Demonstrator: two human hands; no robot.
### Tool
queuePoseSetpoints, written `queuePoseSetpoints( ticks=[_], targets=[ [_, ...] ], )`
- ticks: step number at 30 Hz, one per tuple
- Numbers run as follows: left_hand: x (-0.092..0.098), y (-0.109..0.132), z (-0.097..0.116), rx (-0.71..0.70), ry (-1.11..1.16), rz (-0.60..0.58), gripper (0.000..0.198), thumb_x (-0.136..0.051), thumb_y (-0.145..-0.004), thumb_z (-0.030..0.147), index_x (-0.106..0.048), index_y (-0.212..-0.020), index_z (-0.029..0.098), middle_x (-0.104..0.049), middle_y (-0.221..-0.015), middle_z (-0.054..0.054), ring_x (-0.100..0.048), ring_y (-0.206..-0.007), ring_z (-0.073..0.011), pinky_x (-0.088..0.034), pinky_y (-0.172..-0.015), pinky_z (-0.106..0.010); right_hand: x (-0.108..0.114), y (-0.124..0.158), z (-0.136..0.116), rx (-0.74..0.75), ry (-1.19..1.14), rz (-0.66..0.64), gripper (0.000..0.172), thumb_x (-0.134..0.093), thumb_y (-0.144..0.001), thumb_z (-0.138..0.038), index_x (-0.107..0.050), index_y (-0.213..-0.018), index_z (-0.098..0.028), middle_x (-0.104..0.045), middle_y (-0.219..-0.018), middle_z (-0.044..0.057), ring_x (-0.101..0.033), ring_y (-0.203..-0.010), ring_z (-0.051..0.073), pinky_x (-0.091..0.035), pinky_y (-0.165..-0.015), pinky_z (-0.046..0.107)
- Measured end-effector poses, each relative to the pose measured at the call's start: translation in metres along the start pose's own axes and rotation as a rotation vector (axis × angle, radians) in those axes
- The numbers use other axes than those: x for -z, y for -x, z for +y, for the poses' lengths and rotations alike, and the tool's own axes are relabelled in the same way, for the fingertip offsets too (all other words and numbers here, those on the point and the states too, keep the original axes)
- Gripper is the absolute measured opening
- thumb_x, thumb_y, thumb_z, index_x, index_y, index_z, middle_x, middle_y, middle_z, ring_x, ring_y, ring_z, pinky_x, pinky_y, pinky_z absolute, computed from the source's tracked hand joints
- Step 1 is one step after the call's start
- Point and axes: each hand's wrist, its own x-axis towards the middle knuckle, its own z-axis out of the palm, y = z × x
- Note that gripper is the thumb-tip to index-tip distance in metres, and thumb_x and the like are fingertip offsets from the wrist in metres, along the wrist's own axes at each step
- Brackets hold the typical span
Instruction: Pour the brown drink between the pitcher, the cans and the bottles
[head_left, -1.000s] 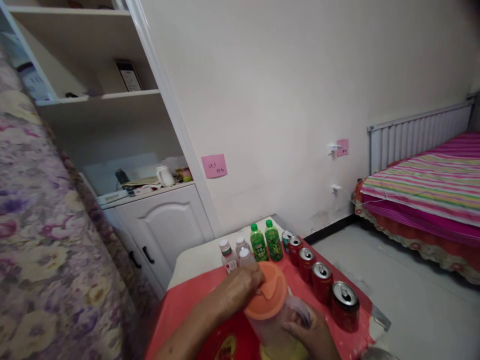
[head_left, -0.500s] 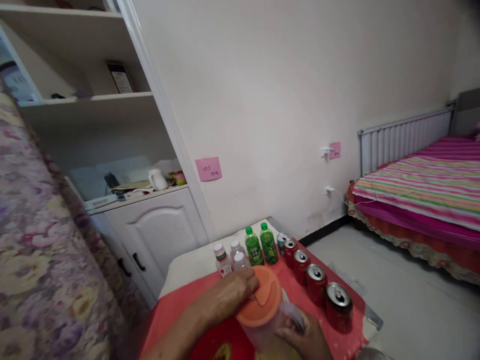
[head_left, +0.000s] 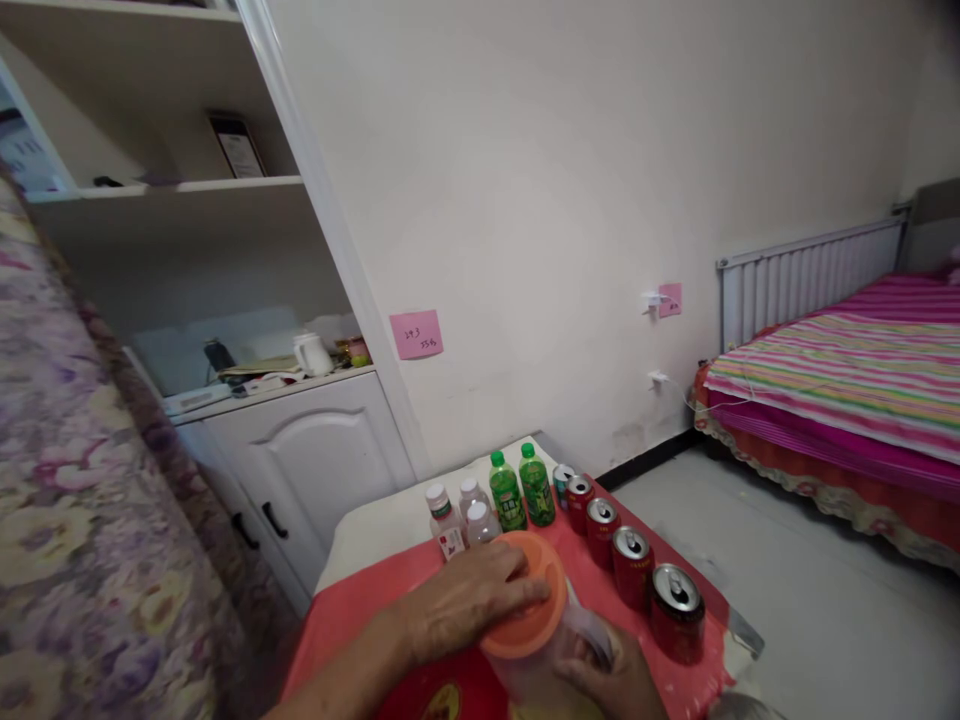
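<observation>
A clear plastic pitcher (head_left: 525, 680) with an orange lid (head_left: 551, 570) stands at the near side of the table. Across the top of the lid lies my left hand (head_left: 480, 590), palm down, its fingers stretched out over the raised middle. My right hand (head_left: 611, 675) is closed around the pitcher's handle (head_left: 592, 630) on the right side. The pitcher's lower part runs out of view. Just beyond my left hand are several clear bottles with white caps (head_left: 448, 520), partly covered by it.
Two green-capped bottles (head_left: 508, 495) stand behind the pitcher. A row of drink cans (head_left: 634, 570) lines the right edge of the table with its red cover (head_left: 360, 590). A shelf cabinet (head_left: 322, 430) is left, a bed (head_left: 847, 370) right.
My left hand has slid right across the lid, and its fingers have straightened from a curled grip at the lid's left side. The right hand stays on the handle.
</observation>
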Motion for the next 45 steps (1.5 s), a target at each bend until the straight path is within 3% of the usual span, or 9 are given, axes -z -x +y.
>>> queuePoseSetpoints(
  ticks=[4,8,17,20,28,34,38,42,45],
  targets=[
    [-0.001,-0.006,-0.011,-0.128,-0.136,-0.024,0.026,-0.034,-0.102,0.025,-0.053,-0.120,0.026,-0.059,-0.086,-0.001,-0.051,-0.068,-0.0180,-0.029,-0.053,-0.032,0.001,0.001,-0.003,0.001,-0.008,0.023,0.023,-0.071,-0.058,-0.032,-0.050,-0.060,-0.020,-0.046,-0.053,-0.006,-0.041,-0.054,0.012,-0.032,-0.052,0.024],
    [-0.002,-0.011,-0.017,-0.137,-0.121,-0.084,0.028,-0.034,-0.100,0.020,-0.049,-0.123,0.023,-0.064,-0.088,-0.003,-0.050,-0.056,-0.0172,-0.025,-0.047,-0.033,-0.001,0.002,-0.008,-0.026,0.005,0.057,0.024,-0.070,-0.055,-0.032,-0.049,-0.058,-0.021,-0.045,-0.053,-0.006,-0.041,-0.054,0.013,-0.033,-0.052,0.025],
    [0.000,-0.010,-0.001,0.108,-0.003,-0.103,0.023,-0.038,-0.101,0.035,-0.051,-0.113,0.021,-0.069,-0.094,-0.006,-0.066,-0.070,-0.0223,-0.038,-0.053,-0.032,-0.005,0.002,-0.004,-0.010,0.019,0.041,0.022,-0.070,-0.057,-0.031,-0.051,-0.059,-0.020,-0.048,-0.053,-0.005,-0.042,-0.055,0.013,-0.034,-0.053,0.025],
    [0.001,-0.007,0.000,0.143,0.066,-0.112,0.022,-0.044,-0.099,0.037,-0.051,-0.115,0.024,-0.070,-0.102,-0.004,-0.067,-0.075,-0.0217,-0.040,-0.056,-0.030,-0.005,0.002,-0.005,-0.004,0.030,0.027,0.022,-0.069,-0.057,-0.032,-0.050,-0.058,-0.020,-0.048,-0.053,-0.005,-0.041,-0.054,0.013,-0.034,-0.053,0.025],
    [0.000,-0.011,0.004,0.204,0.133,-0.137,0.021,-0.041,-0.099,0.031,-0.056,-0.112,0.024,-0.071,-0.096,-0.005,-0.067,-0.081,-0.0250,-0.038,-0.057,-0.030,-0.003,0.002,-0.005,-0.017,0.009,0.031,0.022,-0.070,-0.056,-0.032,-0.051,-0.059,-0.020,-0.048,-0.053,-0.005,-0.042,-0.055,0.013,-0.035,-0.054,0.025],
    [0.033,-0.013,-0.007,0.518,0.337,-0.026,0.026,-0.037,-0.098,0.032,-0.053,-0.117,0.024,-0.071,-0.091,-0.005,-0.066,-0.082,-0.0254,-0.042,-0.068,-0.032,-0.002,0.006,-0.005,-0.017,0.005,0.032,0.021,-0.070,-0.060,-0.030,-0.053,-0.059,-0.019,-0.047,-0.053,-0.006,-0.043,-0.055,0.012,-0.035,-0.053,0.024],
    [0.044,0.003,-0.011,0.546,0.566,0.239,0.030,-0.036,-0.099,0.037,-0.050,-0.125,0.028,-0.069,-0.100,0.000,-0.063,-0.089,-0.0193,-0.043,-0.078,-0.030,-0.001,0.009,-0.006,0.019,0.028,0.080,0.017,-0.072,-0.062,-0.028,-0.058,-0.064,-0.018,-0.052,-0.054,-0.006,-0.046,-0.055,0.013,-0.038,-0.053,0.024],
    [0.032,0.034,0.001,0.714,0.767,0.424,0.036,-0.039,-0.098,0.043,-0.048,-0.127,0.025,-0.061,-0.079,0.004,-0.057,-0.069,-0.0157,-0.041,-0.064,-0.025,0.003,0.012,-0.008,0.045,0.069,0.058,0.019,-0.073,-0.068,-0.032,-0.064,-0.078,-0.017,-0.063,-0.067,-0.001,-0.055,-0.062,0.017,-0.046,-0.061,0.027],
    [0.007,0.067,0.012,0.809,0.822,0.511,0.041,-0.040,-0.096,0.049,-0.048,-0.128,0.023,-0.060,-0.080,0.003,-0.056,-0.067,-0.0152,-0.042,-0.062,-0.025,0.007,0.016,-0.007,0.038,0.114,0.083,0.030,-0.074,-0.070,-0.038,-0.066,-0.089,-0.017,-0.071,-0.080,0.004,-0.064,-0.075,0.023,-0.053,-0.071,0.033]
  ],
)
